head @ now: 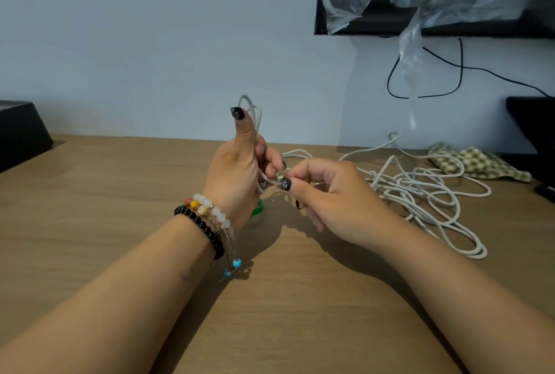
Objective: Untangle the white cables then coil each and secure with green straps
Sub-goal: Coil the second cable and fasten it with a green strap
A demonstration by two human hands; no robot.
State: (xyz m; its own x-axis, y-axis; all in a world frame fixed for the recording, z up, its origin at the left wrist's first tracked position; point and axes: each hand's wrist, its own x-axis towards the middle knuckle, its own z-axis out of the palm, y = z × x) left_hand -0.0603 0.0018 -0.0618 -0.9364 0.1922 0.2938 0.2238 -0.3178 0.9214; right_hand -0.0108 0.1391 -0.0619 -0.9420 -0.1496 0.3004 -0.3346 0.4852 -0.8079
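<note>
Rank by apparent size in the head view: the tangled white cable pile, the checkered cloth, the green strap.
1. Tangled white cable pile, widest spread on the desk.
2. Checkered cloth, clearly smaller, though it lies farther back.
3. Green strap, smallest as seen; mostly hidden behind the left hand, so its full size is unknown.

green strap point(257, 207) mostly behind left hand point(237, 169)

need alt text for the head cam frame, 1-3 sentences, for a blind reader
Above a wooden table, the left hand holds small loops of white cable upright while the right hand pinches the strand beside it. A loose tangle of white cable lies to the right, and a green strap peeks out under the left hand.
</note>
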